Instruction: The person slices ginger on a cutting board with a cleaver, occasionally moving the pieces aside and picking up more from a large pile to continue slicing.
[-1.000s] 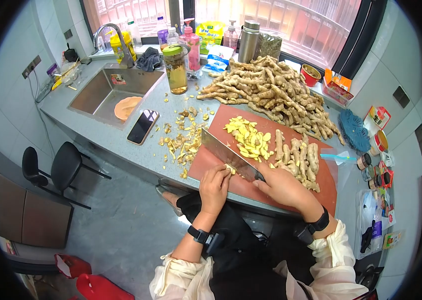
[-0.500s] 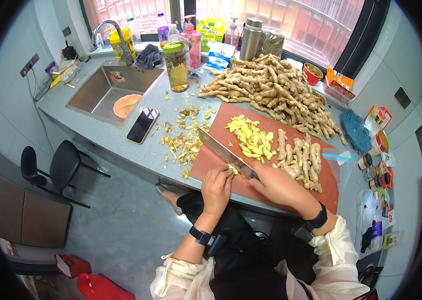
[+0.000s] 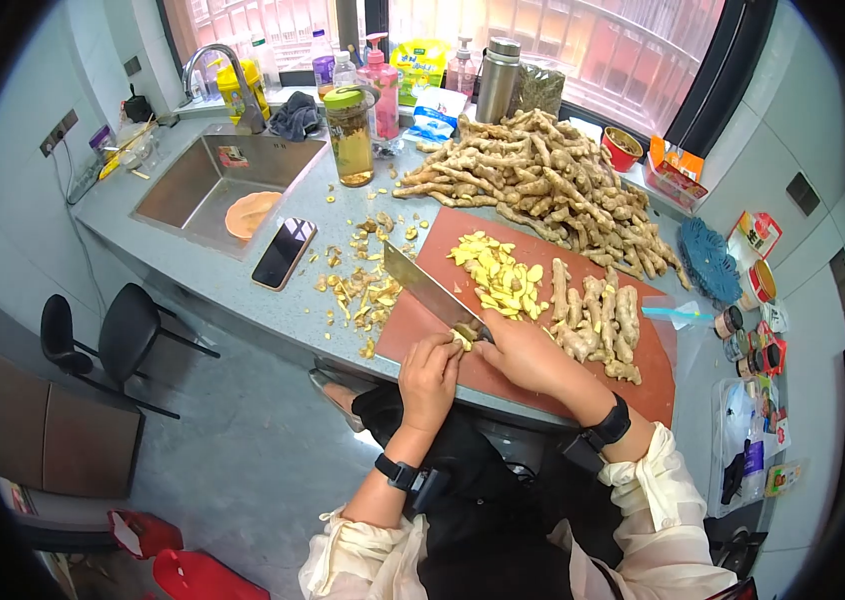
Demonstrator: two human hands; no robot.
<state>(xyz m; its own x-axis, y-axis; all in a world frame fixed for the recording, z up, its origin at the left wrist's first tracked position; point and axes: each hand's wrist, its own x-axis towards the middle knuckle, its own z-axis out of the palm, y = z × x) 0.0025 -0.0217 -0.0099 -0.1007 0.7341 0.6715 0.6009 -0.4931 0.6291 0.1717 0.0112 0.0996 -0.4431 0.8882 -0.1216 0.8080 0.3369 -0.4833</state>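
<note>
My right hand [image 3: 518, 350] is closed round the handle of a wide-bladed cleaver [image 3: 428, 287]. Its blade points up and left over the near edge of the red-brown cutting board [image 3: 583, 403]. Just left of the handle, my left hand [image 3: 430, 378] pinches a small piece of ginger [image 3: 462, 338] against the blade's lower end. Sliced yellow ginger [image 3: 503, 275] lies on the board beyond the cleaver. Several whole ginger roots [image 3: 598, 315] rest in a row to the right. Peel scraps [image 3: 363, 285] are scattered on the counter left of the board.
A large heap of ginger [image 3: 543, 180] is piled behind the board. To the left are a phone [image 3: 285, 253], a tea bottle [image 3: 350, 140] and a sink [image 3: 178, 200]. A blue dish [image 3: 711, 260] and several small jars [image 3: 730, 321] stand on the right.
The cleaver and my right hand have shifted slightly up and left. My left hand still pinches the ginger piece, barely moved.
</note>
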